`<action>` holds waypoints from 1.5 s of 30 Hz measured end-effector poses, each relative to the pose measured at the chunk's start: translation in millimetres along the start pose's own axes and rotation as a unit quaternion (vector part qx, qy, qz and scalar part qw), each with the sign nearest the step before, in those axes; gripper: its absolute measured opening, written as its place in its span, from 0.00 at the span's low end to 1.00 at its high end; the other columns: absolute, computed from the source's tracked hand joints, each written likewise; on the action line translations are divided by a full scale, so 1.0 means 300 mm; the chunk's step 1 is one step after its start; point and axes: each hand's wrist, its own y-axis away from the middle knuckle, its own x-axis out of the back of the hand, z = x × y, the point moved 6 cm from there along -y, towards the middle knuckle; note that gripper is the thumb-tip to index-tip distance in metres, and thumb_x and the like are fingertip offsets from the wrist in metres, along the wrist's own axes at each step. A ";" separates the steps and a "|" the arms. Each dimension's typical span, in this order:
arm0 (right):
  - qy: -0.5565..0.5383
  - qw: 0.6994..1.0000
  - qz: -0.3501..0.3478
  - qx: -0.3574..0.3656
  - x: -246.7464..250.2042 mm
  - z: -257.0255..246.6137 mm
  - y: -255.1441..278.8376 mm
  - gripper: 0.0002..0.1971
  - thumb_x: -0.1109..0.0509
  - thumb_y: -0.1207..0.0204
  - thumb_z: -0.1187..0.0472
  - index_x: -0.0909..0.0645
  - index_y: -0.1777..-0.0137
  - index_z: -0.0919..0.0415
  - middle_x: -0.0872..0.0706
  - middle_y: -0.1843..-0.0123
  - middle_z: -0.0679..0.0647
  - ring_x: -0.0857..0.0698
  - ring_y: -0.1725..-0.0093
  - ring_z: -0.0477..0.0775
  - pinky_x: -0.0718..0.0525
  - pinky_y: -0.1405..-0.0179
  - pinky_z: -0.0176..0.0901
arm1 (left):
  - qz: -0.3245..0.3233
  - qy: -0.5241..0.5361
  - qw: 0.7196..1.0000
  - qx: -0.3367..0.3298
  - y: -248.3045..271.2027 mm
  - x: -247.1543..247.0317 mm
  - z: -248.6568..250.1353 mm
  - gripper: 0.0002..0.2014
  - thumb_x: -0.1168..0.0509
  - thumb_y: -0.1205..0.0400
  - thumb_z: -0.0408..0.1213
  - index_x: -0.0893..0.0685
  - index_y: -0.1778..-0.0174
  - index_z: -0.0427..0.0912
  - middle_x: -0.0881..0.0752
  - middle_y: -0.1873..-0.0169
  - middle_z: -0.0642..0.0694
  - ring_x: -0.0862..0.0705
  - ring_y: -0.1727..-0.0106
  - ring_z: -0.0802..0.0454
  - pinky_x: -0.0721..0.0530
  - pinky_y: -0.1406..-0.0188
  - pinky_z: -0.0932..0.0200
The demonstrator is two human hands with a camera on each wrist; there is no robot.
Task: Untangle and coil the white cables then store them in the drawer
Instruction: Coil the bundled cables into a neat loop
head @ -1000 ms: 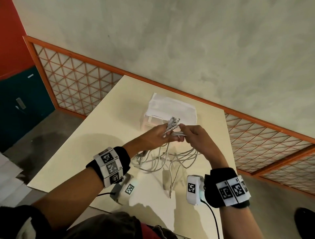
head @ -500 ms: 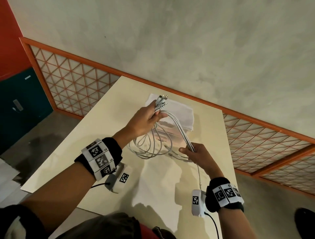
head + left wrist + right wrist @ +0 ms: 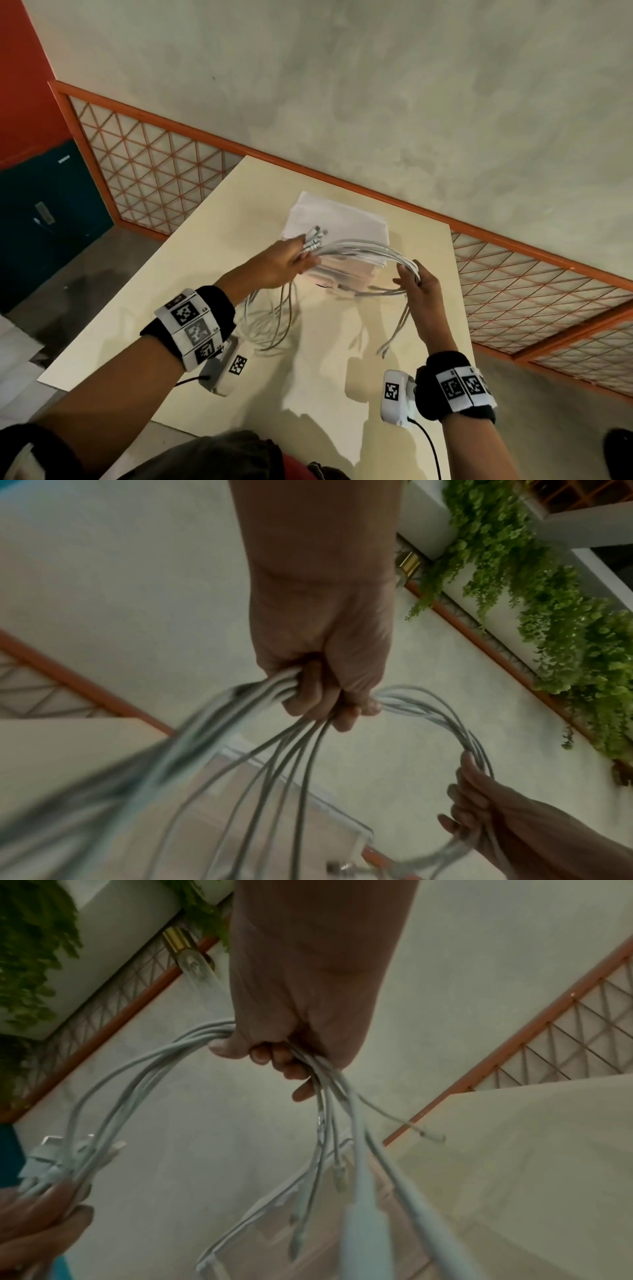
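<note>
Left hand (image 3: 281, 262) is closed in a fist-like grip round the white cables (image 3: 363, 248) just behind the plugs (image 3: 313, 240); the plug ends are seen sticking out past the fingers toward the far side of the table (image 3: 191, 274). In the left wrist view the fingers (image 3: 318, 696) are curled tight over several strands, which fan out below in loose loops, partly blurred. Right hand (image 3: 419, 284) is also closed on the same bundle, farther along its length, fingers (image 3: 270, 1056) wrapped round the strands. Between the two grips the cables are held in a shallow arch, raised clear of the table. Below the right hand, loose tails with small connectors (image 3: 339, 1177) are seen hanging; below the left hand, slack loops (image 3: 274, 322) hang toward the tabletop, contact with it not discernible. Directly under and behind the arch, a translucent white drawer unit (image 3: 342, 219) is set on the table near its far edge; whether its drawer is open cannot be told for certain. Marker-tagged bands (image 3: 191, 325) are worn on both wrists. Beyond the table, an orange lattice railing (image 3: 154, 178) and a pale wall are noted.
</note>
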 end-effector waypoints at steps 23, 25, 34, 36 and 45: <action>0.454 0.803 -0.336 -0.190 -0.076 0.196 0.131 0.54 0.20 0.35 0.45 0.51 0.16 0.55 0.45 0.16 0.59 0.42 0.17 0.60 0.39 0.19 0.55 | 0.102 0.243 0.964 -0.034 0.046 0.034 0.108 0.19 0.37 0.19 0.49 0.37 0.70 0.47 0.39 0.78 0.56 0.39 0.83 0.62 0.39 0.81 0.67; 0.323 0.891 -0.304 -0.096 -0.187 0.027 0.114 0.49 0.20 0.36 0.44 0.42 0.18 0.52 0.39 0.18 0.51 0.38 0.19 0.51 0.40 0.22 0.42 | 0.107 0.310 0.944 -0.043 0.048 0.028 0.137 0.18 0.40 0.17 0.45 0.38 0.69 0.47 0.40 0.80 0.57 0.42 0.85 0.63 0.40 0.85 0.70; 0.138 0.926 -0.348 0.044 -0.508 -0.218 0.158 0.08 0.35 0.18 0.61 0.14 0.53 0.60 0.09 0.59 0.45 0.13 0.51 0.47 0.18 0.43 0.45 | 0.152 0.428 0.889 -0.062 0.082 0.105 0.220 0.19 0.44 0.14 0.43 0.38 0.71 0.46 0.38 0.85 0.57 0.41 0.86 0.62 0.39 0.88 0.68; 0.113 0.935 -0.335 0.032 -0.511 -0.233 0.162 0.09 0.37 0.17 0.60 0.19 0.58 0.54 0.14 0.72 0.40 0.11 0.55 0.49 0.17 0.50 0.43 | 0.214 0.446 0.868 -0.045 0.090 0.162 0.177 0.18 0.43 0.14 0.45 0.36 0.71 0.47 0.35 0.85 0.56 0.40 0.85 0.62 0.37 0.88 0.68; 0.151 0.958 -0.217 0.109 -0.513 -0.305 0.139 0.23 0.41 0.16 0.49 0.28 0.72 0.59 0.29 0.81 0.44 0.31 0.77 0.42 0.33 0.72 0.30 | 0.309 0.576 0.718 0.238 0.104 0.134 -0.142 0.18 0.42 0.14 0.43 0.33 0.70 0.43 0.34 0.93 0.53 0.34 0.92 0.59 0.32 0.83 0.63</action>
